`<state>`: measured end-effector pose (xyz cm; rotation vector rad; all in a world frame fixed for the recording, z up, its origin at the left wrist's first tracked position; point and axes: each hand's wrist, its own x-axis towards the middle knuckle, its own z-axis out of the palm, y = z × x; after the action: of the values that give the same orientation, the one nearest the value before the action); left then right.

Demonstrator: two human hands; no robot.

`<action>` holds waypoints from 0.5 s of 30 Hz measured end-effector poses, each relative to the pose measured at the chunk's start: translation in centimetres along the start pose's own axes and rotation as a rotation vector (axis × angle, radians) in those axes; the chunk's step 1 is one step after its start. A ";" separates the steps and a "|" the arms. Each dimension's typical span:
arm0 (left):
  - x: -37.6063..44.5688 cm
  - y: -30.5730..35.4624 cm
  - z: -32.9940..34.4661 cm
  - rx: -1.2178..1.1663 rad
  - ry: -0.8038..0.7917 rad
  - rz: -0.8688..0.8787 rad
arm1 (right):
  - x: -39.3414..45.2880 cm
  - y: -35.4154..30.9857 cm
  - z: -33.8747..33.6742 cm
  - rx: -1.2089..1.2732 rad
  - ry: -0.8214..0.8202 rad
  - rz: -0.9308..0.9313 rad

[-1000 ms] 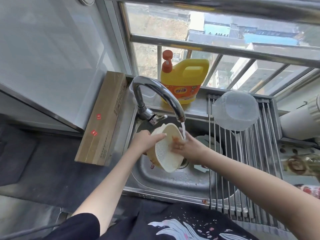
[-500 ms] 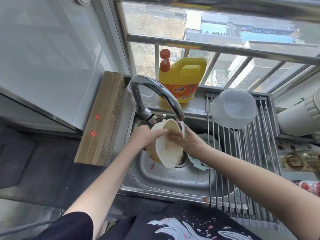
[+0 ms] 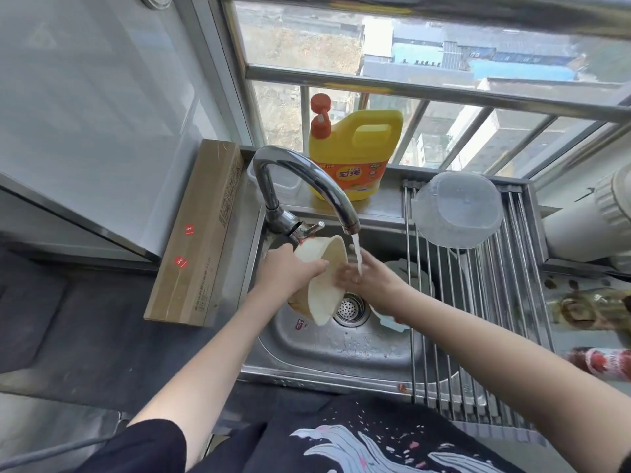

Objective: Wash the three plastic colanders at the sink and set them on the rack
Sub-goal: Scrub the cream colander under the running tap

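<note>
A cream plastic colander stands on its edge over the steel sink, its hollow facing right. My left hand grips its rim from the left. My right hand lies flat inside the hollow, fingers spread, with the tap's water stream falling on it. A pale colander lies in the sink behind my right wrist, mostly hidden. A clear plastic bowl rests upside down at the far end of the roll-up rack.
The curved tap arches over the sink. A yellow detergent jug stands on the sill behind it. A long cardboard box lies left of the sink. Bottles and a white appliance crowd the right side.
The colander has turned more edge-on and sunk a little lower in the sink. My right hand has slid deeper into its hollow, under the water stream.
</note>
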<state>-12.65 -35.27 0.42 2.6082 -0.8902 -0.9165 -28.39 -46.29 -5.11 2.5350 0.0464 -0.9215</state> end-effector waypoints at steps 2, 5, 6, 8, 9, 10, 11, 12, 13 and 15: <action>-0.1 -0.1 0.0 -0.002 0.010 -0.001 | -0.2 0.8 -0.2 -0.103 0.029 0.131; 0.3 -0.1 -0.4 -0.094 -0.027 -0.030 | 0.0 0.3 0.2 -0.007 0.012 0.139; 0.4 -0.2 -0.2 -0.118 -0.042 -0.034 | -0.2 0.0 0.3 0.099 -0.008 0.060; 0.1 -0.2 0.3 -0.115 -0.073 -0.030 | -0.5 -0.6 0.2 0.174 0.008 -0.011; -0.1 -0.1 0.5 -0.107 -0.088 -0.030 | -0.4 -0.4 0.2 0.083 0.046 0.033; -0.1 0.0 0.6 -0.101 -0.098 -0.032 | -0.4 0.2 -0.2 -0.034 0.084 0.095; -0.1 0.2 0.5 -0.105 -0.104 -0.038 | -0.3 0.7 -0.3 -0.113 0.086 0.154; 0.1 0.5 0.1 -0.120 -0.108 -0.049 | -0.3 1.1 -0.4 -0.173 0.090 0.202; 0.4 0.7 -0.4 -0.140 -0.115 -0.062 | -0.3 1.2 -0.4 -0.177 0.088 0.223; 1.2 0.9 -1.2 -0.163 -0.132 -0.084 | -0.1 0.8 -0.4 -0.075 0.057 0.145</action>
<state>-11.61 -36.70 1.15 2.4859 -0.7077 -1.1436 -28.08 -46.87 -4.48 2.4588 -0.0831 -0.7775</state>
